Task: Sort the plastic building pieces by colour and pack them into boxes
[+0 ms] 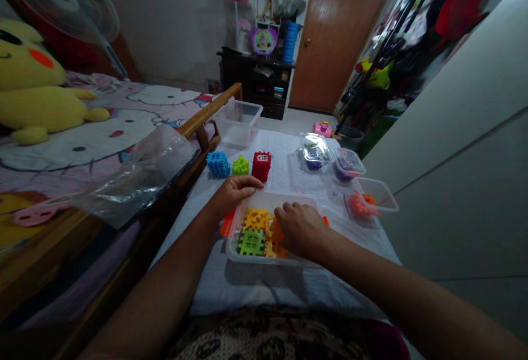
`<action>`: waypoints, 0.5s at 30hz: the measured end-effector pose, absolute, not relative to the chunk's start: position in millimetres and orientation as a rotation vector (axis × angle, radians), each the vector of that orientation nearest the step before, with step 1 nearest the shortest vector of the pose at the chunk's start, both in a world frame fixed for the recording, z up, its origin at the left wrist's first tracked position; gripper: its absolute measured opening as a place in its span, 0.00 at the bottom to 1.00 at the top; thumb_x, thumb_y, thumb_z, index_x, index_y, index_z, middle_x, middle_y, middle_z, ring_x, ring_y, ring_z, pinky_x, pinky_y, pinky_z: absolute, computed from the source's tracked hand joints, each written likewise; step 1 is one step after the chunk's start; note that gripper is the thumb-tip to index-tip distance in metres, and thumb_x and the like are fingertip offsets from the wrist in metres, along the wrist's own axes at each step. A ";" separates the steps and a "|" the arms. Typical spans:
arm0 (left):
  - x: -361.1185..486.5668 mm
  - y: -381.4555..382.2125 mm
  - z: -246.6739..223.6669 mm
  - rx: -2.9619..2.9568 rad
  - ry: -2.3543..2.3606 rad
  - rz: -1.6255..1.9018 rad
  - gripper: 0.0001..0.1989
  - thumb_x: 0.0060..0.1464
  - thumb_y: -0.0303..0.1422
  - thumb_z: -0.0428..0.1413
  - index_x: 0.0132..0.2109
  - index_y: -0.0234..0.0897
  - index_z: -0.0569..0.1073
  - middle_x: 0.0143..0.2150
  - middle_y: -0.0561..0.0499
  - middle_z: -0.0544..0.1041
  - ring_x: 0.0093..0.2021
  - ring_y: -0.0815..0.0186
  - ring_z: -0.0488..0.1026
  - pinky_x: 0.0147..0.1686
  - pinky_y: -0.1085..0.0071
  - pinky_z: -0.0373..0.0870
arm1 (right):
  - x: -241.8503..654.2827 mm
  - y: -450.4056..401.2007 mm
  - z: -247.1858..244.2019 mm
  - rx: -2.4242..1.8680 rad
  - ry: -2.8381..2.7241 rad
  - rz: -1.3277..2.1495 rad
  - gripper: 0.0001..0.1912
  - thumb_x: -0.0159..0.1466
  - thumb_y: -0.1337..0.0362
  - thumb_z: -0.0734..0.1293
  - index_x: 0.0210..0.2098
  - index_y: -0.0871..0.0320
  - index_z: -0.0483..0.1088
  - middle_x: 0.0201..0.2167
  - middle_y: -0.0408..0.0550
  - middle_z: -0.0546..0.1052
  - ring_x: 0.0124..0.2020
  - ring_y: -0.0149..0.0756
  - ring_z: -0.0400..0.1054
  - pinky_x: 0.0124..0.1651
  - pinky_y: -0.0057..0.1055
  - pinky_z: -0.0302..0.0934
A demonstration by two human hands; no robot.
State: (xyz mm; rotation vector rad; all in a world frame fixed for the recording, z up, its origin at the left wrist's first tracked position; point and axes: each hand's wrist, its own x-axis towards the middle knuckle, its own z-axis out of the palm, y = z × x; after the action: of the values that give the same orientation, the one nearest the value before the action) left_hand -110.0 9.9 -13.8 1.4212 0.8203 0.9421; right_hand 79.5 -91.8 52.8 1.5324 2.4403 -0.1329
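A clear plastic bin [264, 261] with orange handles holds yellow pieces [258, 218] and a green window piece [251, 242]. My right hand [303, 228] reaches down into its right part, fingers curled at the orange-yellow pieces; what they grip, if anything, is hidden. At the bin's back left rim rests my left hand [236, 192], its fingers bent and close together near the rim. Just behind it stand a red block stack [261, 167], a lime green stack [240, 165] and a blue stack [218, 164].
On the cloth-covered table [214, 288], lidded clear boxes [314, 151] and an open-lidded box of orange pieces [363, 204] stand right. A larger clear box [239, 123] is at the back left. A wooden bed rail [185, 129] runs along the left, with a plastic bag [144, 178] over it.
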 end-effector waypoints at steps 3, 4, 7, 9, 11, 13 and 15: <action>-110.0 9.7 -13.6 1.430 0.819 0.944 0.11 0.42 0.35 0.62 0.34 0.35 0.80 0.34 0.49 0.81 0.34 0.63 0.73 0.37 0.68 0.68 | 77.2 -86.6 49.5 1.417 2.558 -0.157 0.16 0.62 0.61 0.68 0.47 0.63 0.69 0.44 0.58 0.77 0.44 0.45 0.72 0.43 0.37 0.65; -110.0 9.4 -13.1 1.432 0.821 0.945 0.11 0.42 0.35 0.62 0.34 0.35 0.80 0.34 0.49 0.81 0.34 0.63 0.73 0.38 0.69 0.68 | 76.1 -84.7 47.1 1.369 2.598 -0.169 0.16 0.62 0.61 0.67 0.47 0.63 0.68 0.44 0.57 0.77 0.44 0.45 0.72 0.44 0.37 0.65; -110.0 8.2 -11.5 1.428 0.828 0.942 0.11 0.42 0.35 0.62 0.34 0.35 0.80 0.34 0.49 0.81 0.34 0.63 0.74 0.37 0.69 0.68 | 74.5 -80.3 39.2 1.298 2.657 -0.198 0.14 0.63 0.65 0.66 0.47 0.63 0.68 0.43 0.56 0.77 0.43 0.43 0.71 0.45 0.36 0.63; -109.9 7.7 -10.9 1.428 0.829 0.939 0.11 0.42 0.34 0.61 0.34 0.35 0.80 0.34 0.49 0.81 0.34 0.63 0.73 0.37 0.69 0.68 | 76.0 -79.4 35.6 1.300 2.664 -0.184 0.14 0.63 0.66 0.67 0.48 0.62 0.68 0.43 0.56 0.77 0.43 0.42 0.71 0.44 0.36 0.63; -109.8 7.6 -10.7 1.429 0.829 0.944 0.11 0.42 0.34 0.61 0.34 0.35 0.80 0.34 0.49 0.81 0.34 0.63 0.73 0.37 0.69 0.68 | 79.2 -80.0 34.4 1.326 2.663 -0.144 0.14 0.63 0.66 0.66 0.48 0.62 0.67 0.42 0.55 0.77 0.42 0.43 0.71 0.43 0.36 0.63; -109.7 7.5 -10.7 1.423 0.826 0.945 0.11 0.42 0.35 0.62 0.34 0.35 0.80 0.34 0.49 0.81 0.34 0.63 0.74 0.37 0.69 0.68 | 82.6 -81.4 34.9 1.356 2.650 -0.108 0.13 0.64 0.66 0.64 0.48 0.62 0.67 0.41 0.54 0.77 0.42 0.44 0.71 0.42 0.37 0.63; -109.5 7.4 -10.5 1.410 0.821 0.944 0.10 0.42 0.34 0.62 0.34 0.35 0.80 0.34 0.49 0.81 0.34 0.63 0.73 0.38 0.69 0.67 | 84.7 -82.8 36.5 1.359 2.631 -0.095 0.12 0.64 0.66 0.63 0.47 0.61 0.67 0.41 0.54 0.77 0.41 0.44 0.72 0.41 0.38 0.64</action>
State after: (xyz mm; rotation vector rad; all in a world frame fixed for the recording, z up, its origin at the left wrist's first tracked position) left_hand -109.5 7.4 -10.5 1.4095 0.8212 0.9444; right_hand 84.7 -82.8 36.5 1.3587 2.6306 -0.0949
